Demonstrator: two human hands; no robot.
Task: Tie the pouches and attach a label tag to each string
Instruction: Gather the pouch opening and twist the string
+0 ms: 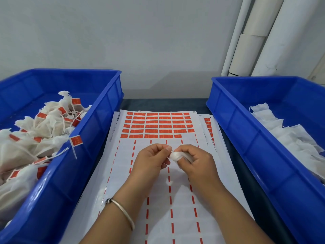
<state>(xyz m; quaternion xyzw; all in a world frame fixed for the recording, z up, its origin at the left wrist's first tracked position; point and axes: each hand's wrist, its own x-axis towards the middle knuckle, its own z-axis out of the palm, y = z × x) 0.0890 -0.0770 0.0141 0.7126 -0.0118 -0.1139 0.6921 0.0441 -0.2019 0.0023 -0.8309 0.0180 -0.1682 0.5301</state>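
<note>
Both hands together: my right hand (195, 160) grips the soft, light pouch (174, 156); left hand (152, 160) pinches at its neck, 9 o'clock side. I'd hold there.

Soft even light, wide-angle edge distortion

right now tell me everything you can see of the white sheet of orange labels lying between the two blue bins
The white backing sheet of orange rectangular labels lies flat on the dark table, between the blue plastic bin of tagged pouches and the blue plastic bin of untagged white pouches. Six rows of labels remain at its far end; nearer, only orange dashes between peeled columns. A barcode marks its far left corner. It overlaps another label sheet on the right. Both hands work above it.
</note>
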